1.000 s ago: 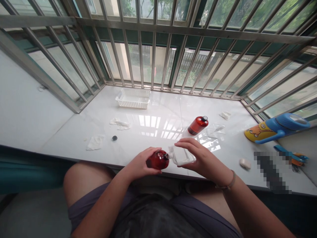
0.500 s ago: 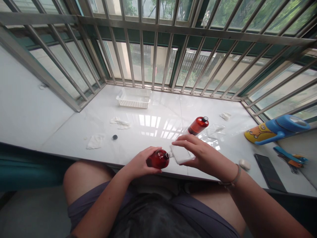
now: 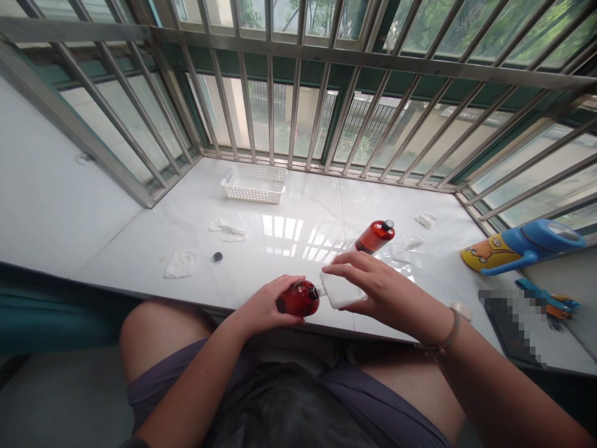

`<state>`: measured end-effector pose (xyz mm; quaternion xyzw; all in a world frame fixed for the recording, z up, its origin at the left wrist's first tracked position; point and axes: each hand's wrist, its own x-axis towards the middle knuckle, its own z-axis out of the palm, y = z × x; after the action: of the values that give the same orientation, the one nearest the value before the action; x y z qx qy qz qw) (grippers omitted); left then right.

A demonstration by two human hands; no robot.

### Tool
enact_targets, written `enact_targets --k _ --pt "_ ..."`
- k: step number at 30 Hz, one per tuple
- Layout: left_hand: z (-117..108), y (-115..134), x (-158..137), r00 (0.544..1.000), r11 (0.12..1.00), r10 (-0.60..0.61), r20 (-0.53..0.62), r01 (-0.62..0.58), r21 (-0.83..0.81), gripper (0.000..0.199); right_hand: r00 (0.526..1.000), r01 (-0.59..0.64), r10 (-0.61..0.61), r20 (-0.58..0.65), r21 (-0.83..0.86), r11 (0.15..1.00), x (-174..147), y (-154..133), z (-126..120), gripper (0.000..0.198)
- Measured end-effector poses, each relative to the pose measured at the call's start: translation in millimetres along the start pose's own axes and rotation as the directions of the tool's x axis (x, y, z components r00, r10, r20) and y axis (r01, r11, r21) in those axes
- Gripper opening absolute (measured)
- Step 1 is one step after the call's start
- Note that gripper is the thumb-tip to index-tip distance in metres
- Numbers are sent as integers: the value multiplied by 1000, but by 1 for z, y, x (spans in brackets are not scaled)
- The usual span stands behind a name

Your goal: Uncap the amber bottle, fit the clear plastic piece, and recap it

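At the white marble sill's [image 3: 280,249] front edge, the left hand [image 3: 263,308] stays wrapped around the uncapped round red plastic bottle [image 3: 298,298], its neck meeting the white flat pouch [image 3: 342,291] pinched by the right hand [image 3: 382,292], unchanged since 1 frame earlier.

Left hand [image 3: 261,309] curled shut in a grip, palm down, forearm angled in from lower left; right hand [image 3: 382,292] just beside it, fingers [image 3: 342,269] extended flat, also gripping, wrist bent inward.
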<state>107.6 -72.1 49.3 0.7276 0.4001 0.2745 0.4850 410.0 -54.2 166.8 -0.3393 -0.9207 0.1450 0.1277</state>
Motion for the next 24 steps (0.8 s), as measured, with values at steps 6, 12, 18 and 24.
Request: enact_targets --k 6,12,18,24 --pt "0 0 0 1000 1000 -2 11 2 5 87 999 1 0 36 -11 1000 3 -4 -5 75" --pt "0 0 0 1000 1000 -2 8 2 -2 88 999 13 -12 37 -31 999 4 -5 -6 75" --pt "0 2 0 1000 1000 -3 5 3 -13 86 999 22 -20 46 -45 999 6 -7 -8 75" --pt "0 5 0 1000 999 0 -1 0 -33 85 999 25 -23 40 -68 997 6 -6 -7 77"
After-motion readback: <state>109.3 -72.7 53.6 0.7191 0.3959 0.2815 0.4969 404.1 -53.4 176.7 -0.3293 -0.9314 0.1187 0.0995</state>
